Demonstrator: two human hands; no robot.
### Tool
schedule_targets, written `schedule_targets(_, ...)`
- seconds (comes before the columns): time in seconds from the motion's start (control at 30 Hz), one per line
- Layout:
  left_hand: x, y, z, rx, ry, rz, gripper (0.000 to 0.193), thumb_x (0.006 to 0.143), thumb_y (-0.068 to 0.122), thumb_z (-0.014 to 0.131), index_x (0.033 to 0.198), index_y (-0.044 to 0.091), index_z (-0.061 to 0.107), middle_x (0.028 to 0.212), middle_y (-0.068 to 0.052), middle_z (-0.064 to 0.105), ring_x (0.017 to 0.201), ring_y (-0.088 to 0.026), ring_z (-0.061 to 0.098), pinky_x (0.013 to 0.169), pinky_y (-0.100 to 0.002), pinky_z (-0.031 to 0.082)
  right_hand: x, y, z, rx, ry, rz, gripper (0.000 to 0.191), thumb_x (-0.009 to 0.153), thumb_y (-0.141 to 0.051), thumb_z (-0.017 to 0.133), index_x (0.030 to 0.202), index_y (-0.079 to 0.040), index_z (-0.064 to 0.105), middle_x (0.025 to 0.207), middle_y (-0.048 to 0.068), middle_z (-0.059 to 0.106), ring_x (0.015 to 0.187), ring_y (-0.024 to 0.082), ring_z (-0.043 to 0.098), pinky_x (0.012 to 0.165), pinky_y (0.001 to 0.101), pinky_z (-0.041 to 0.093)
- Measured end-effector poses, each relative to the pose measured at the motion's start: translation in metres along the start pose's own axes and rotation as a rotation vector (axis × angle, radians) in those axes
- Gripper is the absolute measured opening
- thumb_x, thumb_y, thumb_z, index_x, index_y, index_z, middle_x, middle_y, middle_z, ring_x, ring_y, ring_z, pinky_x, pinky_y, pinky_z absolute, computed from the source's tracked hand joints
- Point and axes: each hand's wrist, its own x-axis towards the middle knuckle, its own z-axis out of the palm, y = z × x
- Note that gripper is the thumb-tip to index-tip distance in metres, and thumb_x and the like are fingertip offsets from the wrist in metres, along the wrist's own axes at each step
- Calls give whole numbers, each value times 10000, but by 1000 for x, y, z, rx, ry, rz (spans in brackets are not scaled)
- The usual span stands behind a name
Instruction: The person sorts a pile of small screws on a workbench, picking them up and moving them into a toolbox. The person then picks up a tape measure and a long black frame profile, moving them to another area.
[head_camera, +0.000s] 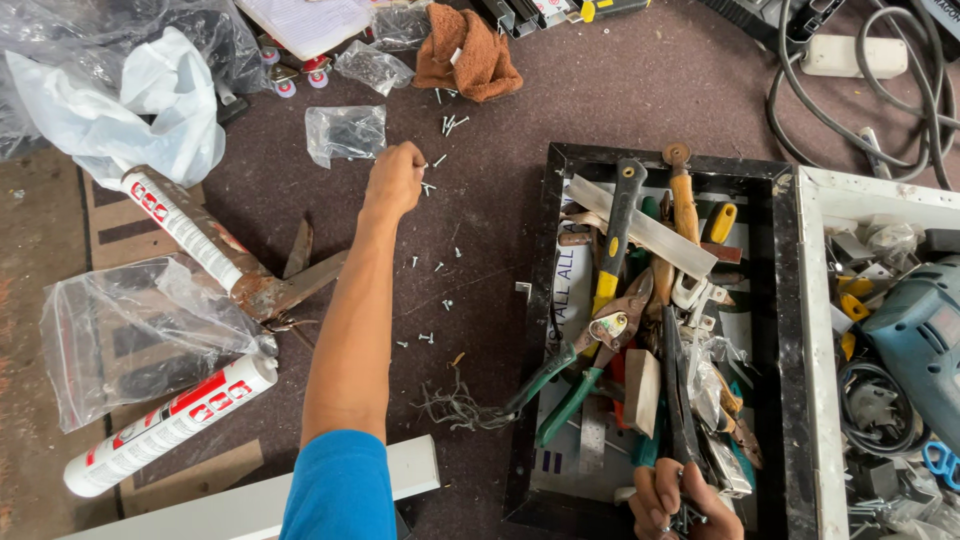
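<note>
Blue sleeve (340, 490) fills the near edge, and from it the left arm stretches out over a dark mat (600, 90). Its left hand (395, 180) is closed in a loose fist, fingertips pinched among small screws (432, 262), seemingly gathering them. The screws lie scattered over the mat left of the black tray (545, 330), too many and too small to count surely. Low in view, the right hand (685, 500) rests on the tray's near end, fingers curled around dark tool handles; whether it grips them I cannot tell.

That tray holds a jumble of tools, probably tossed in for storage: green-handled snips (585, 365), a yellow-and-black handle (615, 240), a wooden handle (684, 200), a flat metal strip (640, 228). Right of the tray sits a white box (815, 330) with a blue drill (915, 335). Left of the tray lie two sealant tubes (170, 425), one seated in a rusty gun (270, 290), three clear bags (345, 132), and farther off a brown cloth (465, 55).
</note>
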Motion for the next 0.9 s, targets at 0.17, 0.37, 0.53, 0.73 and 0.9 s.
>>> schedule_targets(0.17,-12,1,-17,55,-187,-41,130,918,83,707,1045,59,714,1093,-171,661,1094,-377,633,933,-485,510,1,6,8,-36,50,5,494,1101,-400,318,814,-24,460,756,108,426,522,135,312,432,268,348)
schedule_targets(0.37,-18,-1,-26,178,-281,-11,120,909,72,696,1025,39,710,1155,-178,632,1125,-392,614,966,-486,502,0,14,4,-2,55,18,507,1104,-417,315,808,-28,454,757,96,414,539,133,304,447,264,349)
schedule_targets(0.53,0,8,-13,-30,34,-138,129,966,86,679,1076,27,648,1180,-212,604,1094,-397,624,956,-471,509,1,19,-18,-44,-44,30,527,1110,-446,273,833,-37,456,766,91,406,589,188,333,588,343,378)
schedule_targets(0.73,8,40,25,444,123,49,336,777,43,741,1071,-7,587,1113,-200,610,1071,-392,637,876,-417,555,-1,22,-34,-15,-63,74,505,1071,-450,219,838,-65,450,781,88,398,614,189,341,628,384,373)
schedule_targets(0.9,8,40,28,569,198,35,153,905,33,688,1034,13,607,1042,-185,651,1003,-368,675,805,-420,580,10,26,-16,-30,-91,72,498,1085,-440,239,845,-60,453,783,91,394,632,192,339,641,370,379)
